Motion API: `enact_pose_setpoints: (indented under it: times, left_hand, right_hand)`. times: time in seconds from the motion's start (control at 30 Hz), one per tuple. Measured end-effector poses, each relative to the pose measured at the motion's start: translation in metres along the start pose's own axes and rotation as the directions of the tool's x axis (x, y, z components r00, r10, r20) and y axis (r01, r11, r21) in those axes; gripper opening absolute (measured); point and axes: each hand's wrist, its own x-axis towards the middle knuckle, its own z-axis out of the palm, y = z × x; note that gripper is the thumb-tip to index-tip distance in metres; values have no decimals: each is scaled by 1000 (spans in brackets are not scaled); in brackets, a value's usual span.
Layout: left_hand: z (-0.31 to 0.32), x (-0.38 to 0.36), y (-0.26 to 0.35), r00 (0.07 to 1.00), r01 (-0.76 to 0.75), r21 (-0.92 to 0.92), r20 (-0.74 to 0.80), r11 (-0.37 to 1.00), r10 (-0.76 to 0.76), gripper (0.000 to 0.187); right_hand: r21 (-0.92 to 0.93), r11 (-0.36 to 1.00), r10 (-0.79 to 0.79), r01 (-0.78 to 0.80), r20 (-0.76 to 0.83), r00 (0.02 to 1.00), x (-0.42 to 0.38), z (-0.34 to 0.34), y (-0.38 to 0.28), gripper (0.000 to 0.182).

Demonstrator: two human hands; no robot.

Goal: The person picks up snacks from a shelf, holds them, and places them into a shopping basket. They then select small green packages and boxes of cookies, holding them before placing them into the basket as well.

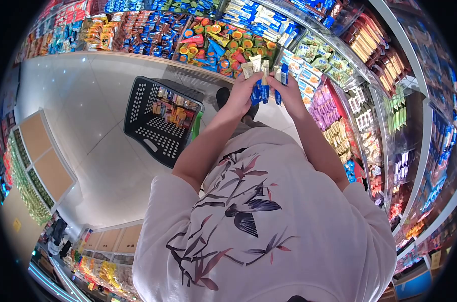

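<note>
My left hand is closed around several small wrapped snack packets, cream at the top and blue lower down. Close beside it, my right hand grips a blue-and-white snack packet. Both hands are held in front of the candy bins, and the print on the wrappers is too small to read. Just beyond them lies a bin of orange, red, green and blue wrapped sweets. White-and-blue packs with orange pictures sit to the right of my right hand.
A black shopping basket with a green handle rests on the pale tiled floor to my left, with colourful packets inside. Shelves of wrapped snacks curve along my right side. More display units stand at the far left.
</note>
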Motion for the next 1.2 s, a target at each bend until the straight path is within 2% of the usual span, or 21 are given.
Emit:
enact_pose_setpoints:
  times: [0.3, 0.63, 0.83, 0.9, 1.2]
  left_hand:
    - [-5, 1, -4, 1000, -6, 31, 5, 1000, 6, 28]
    - [-10, -4, 2, 1000, 18, 82, -26, 996, -16, 27]
    - [-10, -2, 0, 997, 45, 15, -69, 999, -44, 27]
    - [-12, 0, -2, 998, 31, 2, -55, 1000, -31, 27]
    - [-6, -8, 4, 996, -8, 53, -87, 999, 12, 25]
  right_hand:
    - [24, 1000, 14, -15, 9, 1000, -2, 2, 2, 22]
    - [-46, 999, 10, -6, 81, 997, -3, 6, -3, 26]
    - [-26, 999, 20, -18, 58, 998, -6, 8, -7, 26]
    - [-84, 996, 40, -34, 70, 997, -4, 6, 0, 27]
    - [-52, 997, 67, -62, 94, 993, -7, 10, -2, 24]
